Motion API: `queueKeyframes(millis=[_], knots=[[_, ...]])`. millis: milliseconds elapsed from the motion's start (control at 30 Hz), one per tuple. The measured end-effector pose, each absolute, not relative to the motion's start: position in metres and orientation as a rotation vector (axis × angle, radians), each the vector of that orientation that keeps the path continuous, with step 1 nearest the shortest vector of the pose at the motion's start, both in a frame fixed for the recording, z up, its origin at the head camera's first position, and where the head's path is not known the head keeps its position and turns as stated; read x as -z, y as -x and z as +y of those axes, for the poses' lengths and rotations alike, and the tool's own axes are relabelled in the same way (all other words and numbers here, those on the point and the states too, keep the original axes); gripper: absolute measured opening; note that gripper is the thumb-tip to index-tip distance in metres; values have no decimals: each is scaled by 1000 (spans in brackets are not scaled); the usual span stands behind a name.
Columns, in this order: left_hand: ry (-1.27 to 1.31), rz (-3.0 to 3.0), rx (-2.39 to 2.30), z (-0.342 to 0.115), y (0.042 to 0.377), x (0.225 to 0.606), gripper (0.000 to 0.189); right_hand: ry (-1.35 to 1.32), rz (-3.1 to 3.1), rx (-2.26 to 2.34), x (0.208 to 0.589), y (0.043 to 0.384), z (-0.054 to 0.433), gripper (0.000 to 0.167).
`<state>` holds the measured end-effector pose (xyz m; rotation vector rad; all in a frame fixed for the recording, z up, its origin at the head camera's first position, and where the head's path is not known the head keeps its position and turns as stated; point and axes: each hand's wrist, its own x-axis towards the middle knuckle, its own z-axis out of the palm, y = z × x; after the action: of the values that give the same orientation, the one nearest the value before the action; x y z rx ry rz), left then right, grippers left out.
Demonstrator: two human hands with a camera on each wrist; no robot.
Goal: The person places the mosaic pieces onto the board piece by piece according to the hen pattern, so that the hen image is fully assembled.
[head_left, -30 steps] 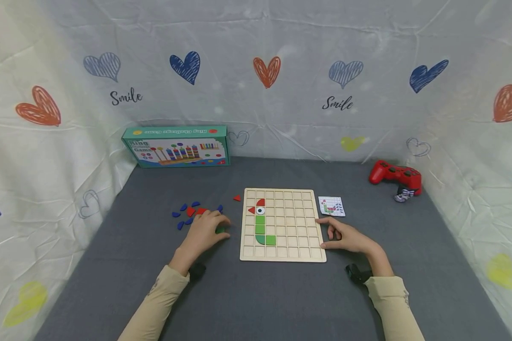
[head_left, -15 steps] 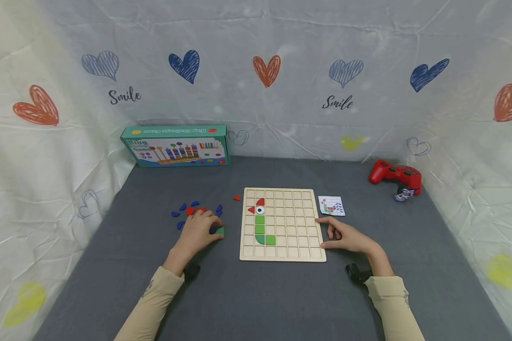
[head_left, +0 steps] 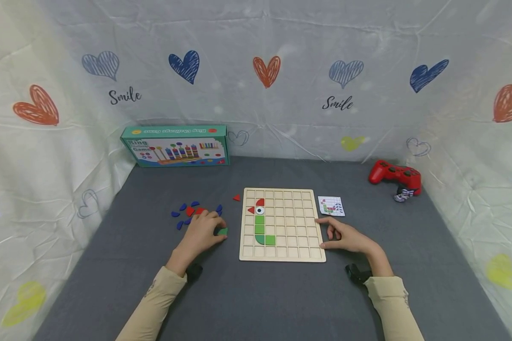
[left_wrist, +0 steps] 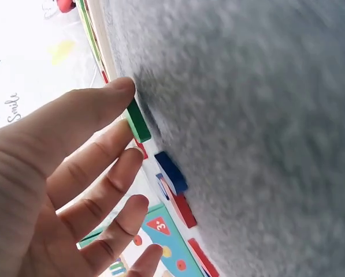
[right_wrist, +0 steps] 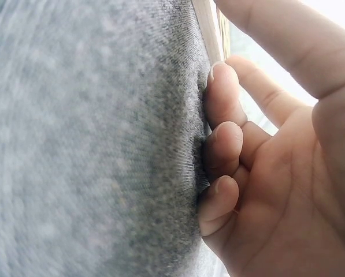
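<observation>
In the head view my left hand point(head_left: 200, 231) pinches a small green tile point(head_left: 223, 231) between thumb and index finger, low over the cloth left of the board. The left wrist view shows the green tile point(left_wrist: 138, 122) edge-on, the other fingers loosely spread. A square wooden grid board point(head_left: 290, 222) bears a column of tiles: red pieces, an eye tile point(head_left: 260, 210), green squares point(head_left: 260, 229) and a dark green rounded corner. My right hand point(head_left: 349, 238) touches the board's right edge with index finger and thumb; its other fingers are folded in.
Blue half-round tiles point(head_left: 176, 214) and red tiles point(head_left: 190, 211) lie beyond my left hand. A red triangle point(head_left: 236, 197) sits beside the board. A pattern card point(head_left: 331, 206) is right of it. Farther back are a game box point(head_left: 177, 148) and a red game controller point(head_left: 396, 176).
My left hand's thumb and index finger, spread around the green tile earlier, now pinch it. That hand moved left, then slightly back right. The right hand and board stay put.
</observation>
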<state>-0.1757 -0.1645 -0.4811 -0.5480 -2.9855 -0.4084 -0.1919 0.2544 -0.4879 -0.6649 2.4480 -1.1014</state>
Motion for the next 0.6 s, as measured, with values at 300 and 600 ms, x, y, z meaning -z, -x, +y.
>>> queueKeyframes(millis=[300,600], knots=[[606,-2954,429,-153,178,484,21,645,2464,1074,496,196,259,66],[690,-2929,430,-139,177,482,23,658,2459,1081,495,196,259,65]])
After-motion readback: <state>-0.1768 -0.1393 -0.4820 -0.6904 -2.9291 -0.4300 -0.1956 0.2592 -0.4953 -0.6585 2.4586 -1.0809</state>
